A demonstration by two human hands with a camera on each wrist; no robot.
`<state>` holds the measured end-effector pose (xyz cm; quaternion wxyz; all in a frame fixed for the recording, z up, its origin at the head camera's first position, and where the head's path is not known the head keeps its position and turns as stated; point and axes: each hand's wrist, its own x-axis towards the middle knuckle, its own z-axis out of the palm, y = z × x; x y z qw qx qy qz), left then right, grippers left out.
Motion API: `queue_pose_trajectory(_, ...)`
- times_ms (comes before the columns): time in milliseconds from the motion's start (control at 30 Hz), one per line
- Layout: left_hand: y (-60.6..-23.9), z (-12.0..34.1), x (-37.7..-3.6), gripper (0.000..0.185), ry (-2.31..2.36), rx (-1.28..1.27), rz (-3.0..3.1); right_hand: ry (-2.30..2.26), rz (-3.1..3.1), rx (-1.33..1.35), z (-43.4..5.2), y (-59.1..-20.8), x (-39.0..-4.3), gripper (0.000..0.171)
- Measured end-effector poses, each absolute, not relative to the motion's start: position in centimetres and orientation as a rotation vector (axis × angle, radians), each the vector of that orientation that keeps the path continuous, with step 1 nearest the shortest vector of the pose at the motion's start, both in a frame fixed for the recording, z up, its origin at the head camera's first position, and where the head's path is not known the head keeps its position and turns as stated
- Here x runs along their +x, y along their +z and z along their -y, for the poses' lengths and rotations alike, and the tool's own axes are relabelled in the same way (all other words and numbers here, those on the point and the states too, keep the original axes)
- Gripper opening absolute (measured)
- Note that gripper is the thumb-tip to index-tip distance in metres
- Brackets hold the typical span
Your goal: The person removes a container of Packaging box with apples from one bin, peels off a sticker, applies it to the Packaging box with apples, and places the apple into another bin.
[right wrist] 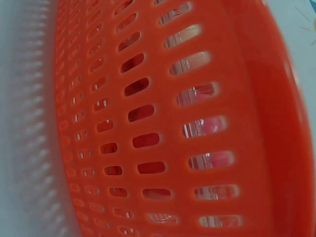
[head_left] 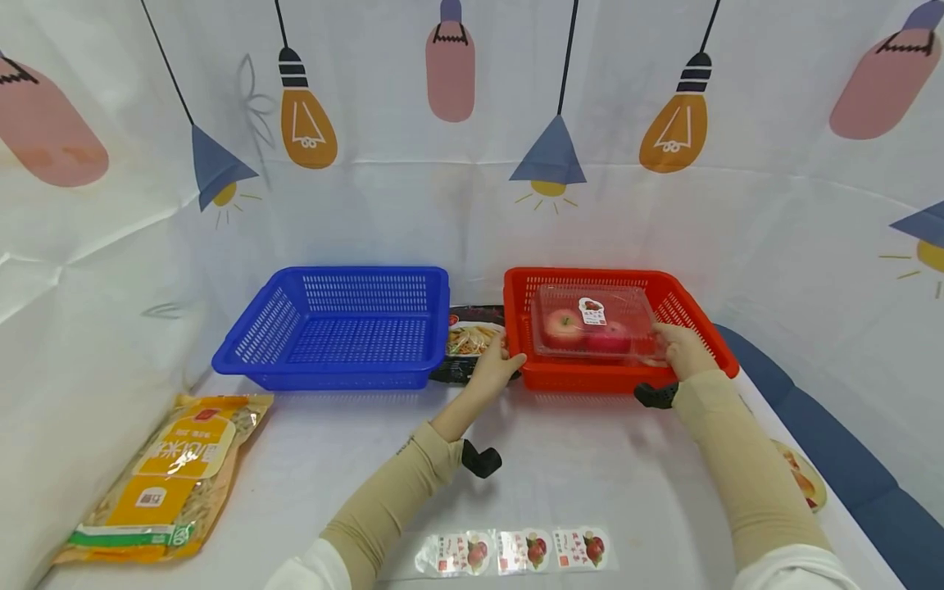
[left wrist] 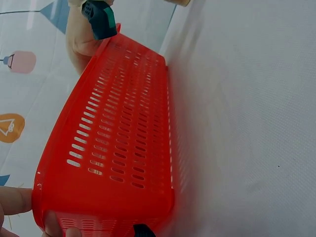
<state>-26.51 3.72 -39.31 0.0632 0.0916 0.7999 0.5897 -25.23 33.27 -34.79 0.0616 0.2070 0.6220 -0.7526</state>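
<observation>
A red plastic basket (head_left: 560,378) stands on the table at the right, its slotted front wall filling the right wrist view. Inside it lies a clear lidded plastic box (head_left: 627,305) with apples (head_left: 564,328) and a label sticker (head_left: 592,311) on the lid. My right hand (head_left: 686,351) reaches over the front rim and grips the box's right front corner; its fingertips are partly hidden. With thumb and fingers, my left hand (head_left: 492,365) holds the basket's left front corner, as the left wrist view shows at the rim (left wrist: 38,197).
A blue basket (head_left: 332,381) stands to the left. Between the baskets lies a black food packet (head_left: 472,328). A yellow bag (head_left: 165,475) is at the table's left, a sticker strip (head_left: 524,551) near the front, and a round pictured item (head_left: 804,475) by the right edge.
</observation>
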Motion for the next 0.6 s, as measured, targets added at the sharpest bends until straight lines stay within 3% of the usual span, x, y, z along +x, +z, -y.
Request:
queue_pose_trajectory(233, -39.3, -3.7, -26.5, 0.052, 1.802, 0.296, -2.429, -2.29, -1.628, 1.086, -33.0, -34.4, -26.8, 0.066)
queue_pose_trajectory(600, -39.4, -3.8, -26.5, 0.054, 1.782, 0.262, -2.44, -2.212, -1.573, 1.194, -33.0, -34.5, -29.0, 0.065)
